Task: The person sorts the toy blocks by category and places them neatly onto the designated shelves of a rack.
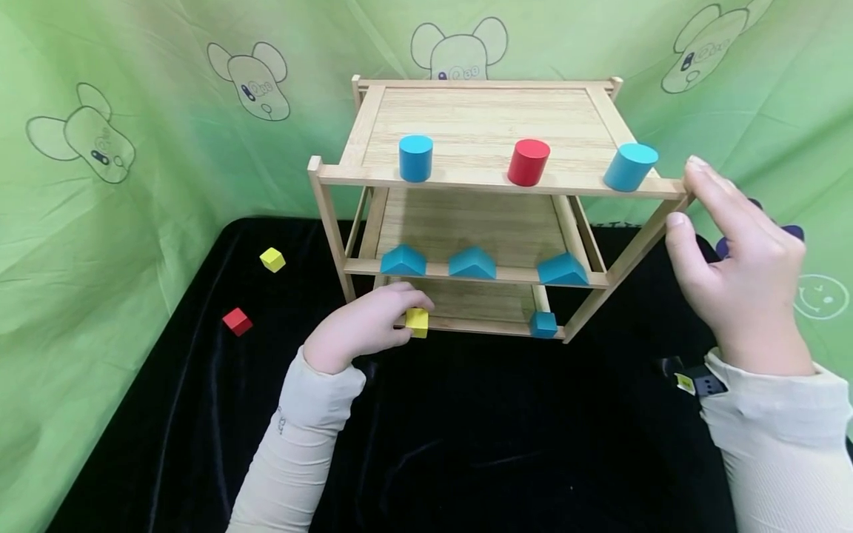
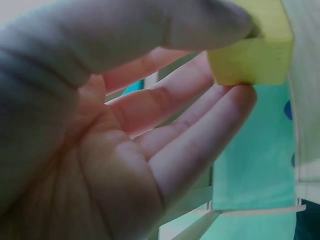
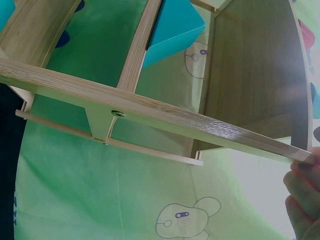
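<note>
My left hand (image 1: 369,320) pinches a yellow cube (image 1: 417,323) between thumb and fingers, at the front edge of the bottom tier of a wooden three-tier shelf (image 1: 480,118). Seen from the left wrist, the thumb lies over the yellow cube (image 2: 255,65) and a fingertip touches its underside. My right hand (image 1: 753,259) grips the shelf's upper front right corner, thumb and index finger on either side of the post. Along the same bottom edge, a blue cube (image 1: 543,324) sits farther right. Part of the right hand (image 3: 305,195) shows at the post's end in its wrist view.
Two blue cylinders (image 1: 416,158) flank a red cylinder (image 1: 529,163) on the top front edge. Three blue triangular prisms (image 1: 472,263) line the middle tier's edge. Left on the black cloth (image 1: 466,444) lie a yellow cube (image 1: 272,259) and a red cube (image 1: 237,321). Green curtain (image 1: 166,66) stands behind.
</note>
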A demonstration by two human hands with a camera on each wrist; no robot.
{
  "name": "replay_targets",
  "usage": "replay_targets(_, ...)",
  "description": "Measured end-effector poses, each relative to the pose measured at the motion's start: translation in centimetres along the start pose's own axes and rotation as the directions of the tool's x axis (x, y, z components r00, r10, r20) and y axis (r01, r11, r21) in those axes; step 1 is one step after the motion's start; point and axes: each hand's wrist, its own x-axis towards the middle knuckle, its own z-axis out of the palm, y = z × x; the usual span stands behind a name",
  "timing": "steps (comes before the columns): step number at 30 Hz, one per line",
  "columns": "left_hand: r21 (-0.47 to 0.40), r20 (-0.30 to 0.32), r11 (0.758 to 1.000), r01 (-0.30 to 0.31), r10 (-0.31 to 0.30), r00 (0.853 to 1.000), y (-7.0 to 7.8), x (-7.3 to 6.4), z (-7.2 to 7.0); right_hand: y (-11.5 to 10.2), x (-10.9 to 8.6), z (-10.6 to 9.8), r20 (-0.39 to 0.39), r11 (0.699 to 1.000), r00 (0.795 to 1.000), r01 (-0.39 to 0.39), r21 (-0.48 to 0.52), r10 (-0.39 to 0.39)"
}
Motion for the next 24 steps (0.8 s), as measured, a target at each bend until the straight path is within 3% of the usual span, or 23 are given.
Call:
replay_targets(9,-0.002,-0.006,1.0,-0.03,0.03,1.0,0.2,1.2,1.3,0.1,0.0,0.0,-0.001,1.0,1.0,-0.001,0.006,0.001)
replay_targets(24,0.008,-0.068,0.997,-0.079,0.08,0.995,0.8,2.7,2.9,0.0,-0.1,0.2,-0.01,1.0,1.0,-0.004,0.004,0.004)
